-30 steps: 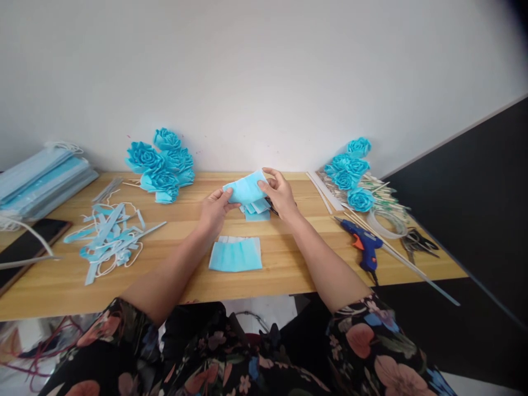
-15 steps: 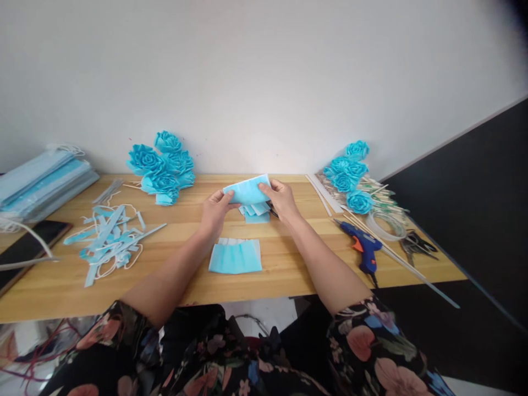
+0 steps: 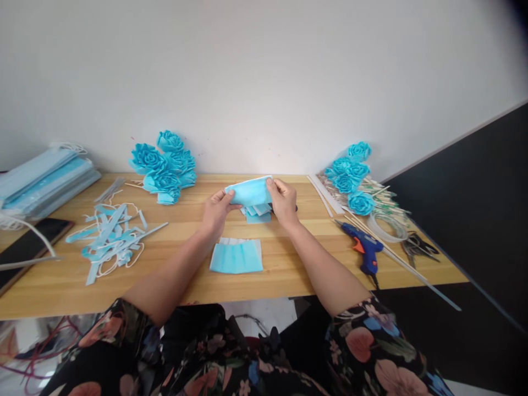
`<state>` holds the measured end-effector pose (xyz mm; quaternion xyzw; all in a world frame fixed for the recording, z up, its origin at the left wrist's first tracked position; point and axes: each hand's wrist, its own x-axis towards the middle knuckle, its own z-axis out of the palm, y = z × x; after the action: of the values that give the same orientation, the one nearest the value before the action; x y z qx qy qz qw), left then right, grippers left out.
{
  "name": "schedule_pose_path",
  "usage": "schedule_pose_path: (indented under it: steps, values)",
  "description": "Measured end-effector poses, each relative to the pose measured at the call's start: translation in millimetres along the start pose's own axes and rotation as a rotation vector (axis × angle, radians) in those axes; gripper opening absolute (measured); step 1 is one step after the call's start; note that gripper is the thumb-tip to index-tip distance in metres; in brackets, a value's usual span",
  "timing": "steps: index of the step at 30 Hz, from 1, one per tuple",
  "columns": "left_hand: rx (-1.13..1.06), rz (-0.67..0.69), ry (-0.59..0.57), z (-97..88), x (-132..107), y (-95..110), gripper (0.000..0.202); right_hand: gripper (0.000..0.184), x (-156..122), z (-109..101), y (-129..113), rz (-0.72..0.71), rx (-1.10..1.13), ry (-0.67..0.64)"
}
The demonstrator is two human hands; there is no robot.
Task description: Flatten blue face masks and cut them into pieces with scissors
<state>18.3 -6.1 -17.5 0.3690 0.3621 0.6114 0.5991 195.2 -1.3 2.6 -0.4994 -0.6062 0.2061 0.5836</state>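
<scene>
Between my two hands I hold a light blue rectangle of face mask fabric (image 3: 249,192) above the table, slightly tilted, its right end higher. My left hand (image 3: 218,212) pinches its left end, thumb on the front face. My right hand (image 3: 284,202) pinches the right end near the top corner. Behind and below it lie smaller cut blue pieces (image 3: 259,216), partly hidden. A dark object, mostly covered by my right hand, shows there too. Nearer to me, cut blue mask panels (image 3: 236,257) with white layers lie flat on the table.
Blue fabric roses (image 3: 163,168) stand at the back left, more roses (image 3: 348,170) at the back right. A blue glue gun (image 3: 363,247), sticks and black pliers-like cutters (image 3: 418,245) lie right. Left are cut strips and ear loops (image 3: 113,236), stacked masks (image 3: 45,179) and a phone (image 3: 31,245).
My right thumb and fingers have shifted up towards the top right corner of the mask fabric. The left hand keeps its pinch. The view has moved very slightly.
</scene>
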Motion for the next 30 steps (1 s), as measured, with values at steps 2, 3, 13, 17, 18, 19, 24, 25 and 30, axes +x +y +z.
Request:
schedule_pose_path:
  steps: [2,3,13,17,18,19,24,25,30]
  values:
    - [0.000,-0.005,-0.013,0.3,0,0,0.040,0.048,-1,0,-1,-0.019,-0.031,0.022]
    - [0.002,-0.008,-0.019,0.4,-1,0,0.039,0.048,-1,0,-2,-0.029,-0.050,0.029]
    - [-0.121,-0.227,-0.020,4.2,-2,9,0.014,0.044,1,-1,2,-0.076,-0.151,0.000]
    - [-0.135,-0.262,-0.018,5.5,-2,13,0.007,0.044,1,-2,2,-0.079,-0.070,-0.018]
    - [-0.132,-0.263,-0.032,5.4,-2,13,0.007,0.044,1,-3,2,-0.085,-0.058,-0.018]
    - [-0.129,-0.266,-0.047,5.2,-1,13,0.007,0.044,1,-3,2,-0.089,-0.049,-0.017]
    - [-0.125,-0.286,-0.102,3.3,0,10,0.017,0.045,2,-5,5,-0.083,-0.021,-0.016]
    - [-0.129,-0.288,-0.123,3.3,0,9,0.020,0.045,2,-5,5,-0.084,-0.019,-0.013]
    - [-0.113,-0.294,-0.301,6.6,-5,7,0.041,0.046,0,-4,2,-0.084,-0.022,-0.044]
